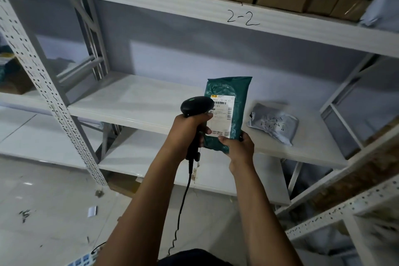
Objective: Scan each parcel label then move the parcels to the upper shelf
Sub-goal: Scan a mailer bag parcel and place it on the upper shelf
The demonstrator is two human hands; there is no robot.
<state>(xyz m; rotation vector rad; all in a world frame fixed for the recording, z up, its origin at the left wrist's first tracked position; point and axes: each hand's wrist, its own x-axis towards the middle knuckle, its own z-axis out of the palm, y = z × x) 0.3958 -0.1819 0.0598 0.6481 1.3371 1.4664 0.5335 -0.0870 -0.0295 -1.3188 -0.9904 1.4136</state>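
The left hand (190,127) grips the scanner (195,106) just left of the upright green parcel (228,101), pinched at its bottom by the right hand (236,147), label (221,114) facing the scanner head

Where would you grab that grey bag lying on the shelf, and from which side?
Probably by its near edge, from the front and above. The grey bag lies flat and crumpled on the middle shelf, so fingers can pinch the loose plastic. The left hand grips the scanner, the right hand the green parcel.
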